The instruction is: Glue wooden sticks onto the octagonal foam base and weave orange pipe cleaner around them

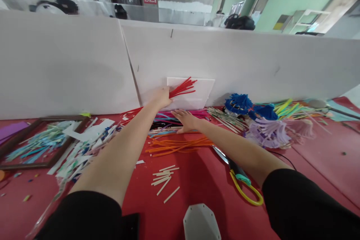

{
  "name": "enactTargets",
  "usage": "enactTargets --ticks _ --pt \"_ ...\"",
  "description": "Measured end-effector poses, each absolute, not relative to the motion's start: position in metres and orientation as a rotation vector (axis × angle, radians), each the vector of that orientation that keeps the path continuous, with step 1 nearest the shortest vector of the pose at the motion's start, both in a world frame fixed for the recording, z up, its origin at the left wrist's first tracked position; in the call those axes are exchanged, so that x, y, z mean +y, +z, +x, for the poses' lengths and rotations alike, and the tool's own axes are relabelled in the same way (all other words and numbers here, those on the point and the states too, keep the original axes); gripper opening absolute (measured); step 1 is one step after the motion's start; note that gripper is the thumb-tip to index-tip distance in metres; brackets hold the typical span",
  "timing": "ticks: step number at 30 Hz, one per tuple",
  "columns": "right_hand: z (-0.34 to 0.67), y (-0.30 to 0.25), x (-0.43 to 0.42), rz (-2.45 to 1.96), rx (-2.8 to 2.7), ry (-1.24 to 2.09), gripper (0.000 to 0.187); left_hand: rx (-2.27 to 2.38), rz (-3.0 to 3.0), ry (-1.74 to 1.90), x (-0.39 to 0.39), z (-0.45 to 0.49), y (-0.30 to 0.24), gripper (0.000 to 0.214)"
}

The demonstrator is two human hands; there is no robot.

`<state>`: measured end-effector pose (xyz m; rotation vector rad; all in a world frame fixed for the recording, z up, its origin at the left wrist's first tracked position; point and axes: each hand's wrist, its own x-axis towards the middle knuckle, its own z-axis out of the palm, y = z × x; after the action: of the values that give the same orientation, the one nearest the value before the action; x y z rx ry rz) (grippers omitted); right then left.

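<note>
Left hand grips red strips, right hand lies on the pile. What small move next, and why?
Probably draw the left hand and its red strips back from the white card: the bundle is gripped and off the table, while the right hand lies flat on the pink strips, pinning them.

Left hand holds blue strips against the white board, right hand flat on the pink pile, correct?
No: the head view shows the left hand holding red strips, not blue. They are against the white board, and the right hand lies flat on the pink pile.
</note>
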<state>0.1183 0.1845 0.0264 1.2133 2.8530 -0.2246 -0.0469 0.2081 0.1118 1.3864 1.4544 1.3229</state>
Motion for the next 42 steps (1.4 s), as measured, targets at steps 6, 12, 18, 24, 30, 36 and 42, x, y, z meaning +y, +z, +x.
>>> enactTargets --ticks 6,12,18,24,30,36,42 --pt "0.126 0.026 0.191 1.151 2.965 -0.225 0.103 1.559 1.425 1.258 0.216 -0.059 0.093 0.034" --pt "0.128 0.021 0.193 1.165 2.979 -0.260 0.110 1.570 1.424 1.192 0.221 -0.060 0.080 0.033" --pt "0.131 0.021 0.193 1.225 2.932 -0.299 0.124 1.606 1.432 1.129 0.221 -0.061 0.079 0.033" --pt "0.131 0.018 0.193 1.243 2.890 -0.224 0.126 1.752 1.589 0.996 0.226 -0.061 0.084 0.032" --pt "0.126 0.014 0.202 1.357 2.823 -0.063 0.061 1.928 1.793 0.752 0.227 -0.060 0.089 0.032" --pt "0.119 0.011 0.211 1.332 2.799 0.040 0.033 2.072 1.937 0.525 0.229 -0.056 0.102 0.033" --pt "0.124 0.022 0.210 1.095 2.910 -0.010 0.035 2.134 2.023 0.493 0.221 -0.056 0.109 0.032"
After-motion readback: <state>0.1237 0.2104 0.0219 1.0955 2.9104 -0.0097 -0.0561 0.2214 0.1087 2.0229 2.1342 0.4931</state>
